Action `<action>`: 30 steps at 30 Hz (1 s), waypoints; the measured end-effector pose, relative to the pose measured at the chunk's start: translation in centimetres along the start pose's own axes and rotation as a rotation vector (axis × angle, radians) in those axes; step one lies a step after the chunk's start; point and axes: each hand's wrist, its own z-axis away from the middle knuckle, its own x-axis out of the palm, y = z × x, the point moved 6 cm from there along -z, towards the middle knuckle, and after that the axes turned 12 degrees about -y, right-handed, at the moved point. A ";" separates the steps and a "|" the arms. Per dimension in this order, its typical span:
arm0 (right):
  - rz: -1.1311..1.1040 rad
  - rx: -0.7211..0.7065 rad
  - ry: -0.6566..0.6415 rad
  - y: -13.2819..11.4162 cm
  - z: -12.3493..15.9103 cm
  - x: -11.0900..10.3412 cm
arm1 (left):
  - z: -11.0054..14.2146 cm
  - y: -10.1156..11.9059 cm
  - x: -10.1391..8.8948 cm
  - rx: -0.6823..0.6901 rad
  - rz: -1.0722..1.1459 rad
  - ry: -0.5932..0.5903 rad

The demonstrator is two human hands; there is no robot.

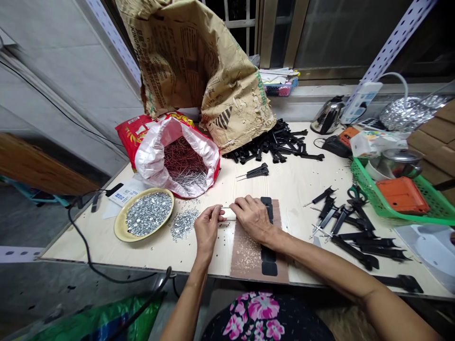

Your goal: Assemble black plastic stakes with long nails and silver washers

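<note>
My left hand (207, 229) pinches the end of a thin metal rod (226, 207) with thumb and fingertips. My right hand (251, 219) is closed at the rod's other end, its fingers hiding what the rod goes into. Under my right wrist lies a brown board (245, 265) with a row of black plastic pieces (269, 268) along its right side. A second thin rod shows just below the first, between my hands. Left of my left hand are a small heap of metal washers (184, 223) and a yellow bowl (122, 233) filled with more washers.
A red-and-white sack (149, 158) of thin rods leans against a large brown paper sack (227, 94). Black plastic handles (277, 142) are piled behind, and several with rods (341, 220) lie at right. A green basket (408, 215) stands beyond. Brown crumbs cover the board.
</note>
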 end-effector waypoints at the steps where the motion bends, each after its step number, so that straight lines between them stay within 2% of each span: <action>1: 0.004 -0.003 -0.005 0.0 0.1 0.0 | -0.1 0.2 0.0 0.005 -0.033 -0.005; 6: 0.024 -0.035 0.036 0.0 0.5 0.4 | -0.2 0.2 1.1 -0.051 0.048 -0.091; 11: 0.088 -0.047 0.125 0.0 0.7 0.2 | 0.0 0.0 1.8 -0.063 0.137 -0.109; 15: 0.118 -0.063 0.139 0.1 0.6 0.1 | 0.1 -0.2 1.9 -0.085 0.191 -0.118; 22: -0.009 0.017 0.063 1.0 0.4 0.9 | -0.1 -0.1 2.2 -0.090 0.170 -0.125; 27: -0.003 -0.043 -0.006 1.1 0.5 0.7 | -0.1 -0.1 2.5 -0.110 0.181 -0.149; 30: -0.088 0.025 -0.075 1.8 0.5 0.5 | -0.2 -0.1 2.6 -0.121 0.180 -0.160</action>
